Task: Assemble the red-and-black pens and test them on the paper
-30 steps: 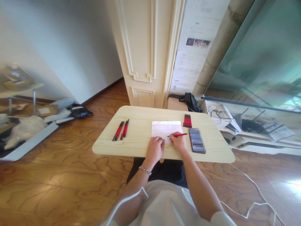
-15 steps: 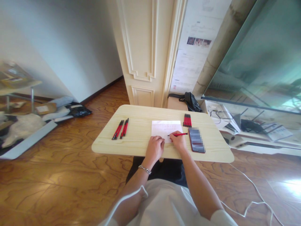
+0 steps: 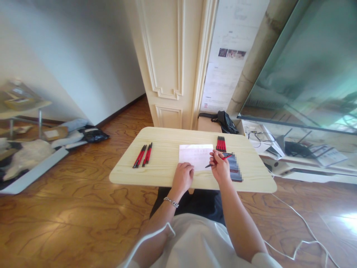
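My right hand (image 3: 220,167) is closed round a red and black pen (image 3: 219,160), lifted at the right edge of a white sheet of paper (image 3: 195,154) and partly over a dark phone (image 3: 234,167). My left hand (image 3: 183,176) rests curled on the sheet's near left corner, a bracelet on its wrist. Several red pens (image 3: 221,143) lie in a row beyond the phone. Another group of red pens (image 3: 143,155) lies on the left of the light wooden table (image 3: 156,175).
A cream panelled column (image 3: 170,63) stands behind the table, with a black bag (image 3: 225,123) at its foot. A glass panel and a low shelf with cables (image 3: 292,149) are on the right. Clutter (image 3: 41,145) lies on the wooden floor at left. A white cable (image 3: 301,242) trails at right.
My right hand has lifted the pen off the paper and shifted right, over the phone. The pen now tilts with its tip down to the left. My left hand stays put.
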`<move>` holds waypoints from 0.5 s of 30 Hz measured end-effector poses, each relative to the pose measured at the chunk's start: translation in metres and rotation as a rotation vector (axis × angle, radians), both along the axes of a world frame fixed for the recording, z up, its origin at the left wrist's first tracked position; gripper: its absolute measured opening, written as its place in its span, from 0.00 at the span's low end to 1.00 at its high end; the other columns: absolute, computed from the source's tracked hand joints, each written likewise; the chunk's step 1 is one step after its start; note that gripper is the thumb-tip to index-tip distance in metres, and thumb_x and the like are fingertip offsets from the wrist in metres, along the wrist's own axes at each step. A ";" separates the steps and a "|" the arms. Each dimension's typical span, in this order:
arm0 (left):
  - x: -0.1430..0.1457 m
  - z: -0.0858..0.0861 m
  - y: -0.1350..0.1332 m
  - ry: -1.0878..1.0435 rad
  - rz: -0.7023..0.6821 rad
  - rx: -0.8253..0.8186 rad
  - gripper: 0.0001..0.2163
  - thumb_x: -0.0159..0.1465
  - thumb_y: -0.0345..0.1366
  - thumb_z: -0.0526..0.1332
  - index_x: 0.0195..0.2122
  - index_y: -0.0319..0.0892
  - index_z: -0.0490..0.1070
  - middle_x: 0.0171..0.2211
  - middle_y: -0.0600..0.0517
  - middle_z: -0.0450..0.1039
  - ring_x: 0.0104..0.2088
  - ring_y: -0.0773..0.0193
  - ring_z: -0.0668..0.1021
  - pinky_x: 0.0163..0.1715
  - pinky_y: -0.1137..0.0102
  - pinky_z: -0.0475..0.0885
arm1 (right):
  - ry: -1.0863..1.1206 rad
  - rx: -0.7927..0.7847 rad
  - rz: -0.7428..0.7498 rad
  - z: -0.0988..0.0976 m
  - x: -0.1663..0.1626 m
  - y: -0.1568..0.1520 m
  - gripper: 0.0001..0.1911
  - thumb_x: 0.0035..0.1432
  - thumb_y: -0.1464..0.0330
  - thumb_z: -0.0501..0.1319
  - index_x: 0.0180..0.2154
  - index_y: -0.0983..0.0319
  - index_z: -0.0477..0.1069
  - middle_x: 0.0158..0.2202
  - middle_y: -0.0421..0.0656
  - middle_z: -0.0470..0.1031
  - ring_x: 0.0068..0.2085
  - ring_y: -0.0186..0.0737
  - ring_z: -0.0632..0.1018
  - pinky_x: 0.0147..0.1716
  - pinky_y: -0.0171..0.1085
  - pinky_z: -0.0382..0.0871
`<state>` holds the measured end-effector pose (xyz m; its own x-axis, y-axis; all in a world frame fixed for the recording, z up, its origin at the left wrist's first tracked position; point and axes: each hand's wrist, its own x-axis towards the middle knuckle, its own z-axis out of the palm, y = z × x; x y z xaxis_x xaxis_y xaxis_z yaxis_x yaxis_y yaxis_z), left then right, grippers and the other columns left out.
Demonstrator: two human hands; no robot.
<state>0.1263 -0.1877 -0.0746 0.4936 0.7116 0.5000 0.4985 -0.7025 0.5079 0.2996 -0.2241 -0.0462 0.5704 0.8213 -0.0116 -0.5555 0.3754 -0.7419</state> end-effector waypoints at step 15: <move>0.000 0.000 0.000 0.008 -0.001 -0.007 0.08 0.62 0.30 0.57 0.37 0.42 0.76 0.37 0.47 0.75 0.40 0.57 0.73 0.46 0.60 0.69 | 0.318 0.050 0.198 -0.005 0.021 -0.011 0.24 0.55 0.46 0.55 0.22 0.60 0.63 0.14 0.32 0.50 0.16 0.28 0.56 0.15 0.30 0.53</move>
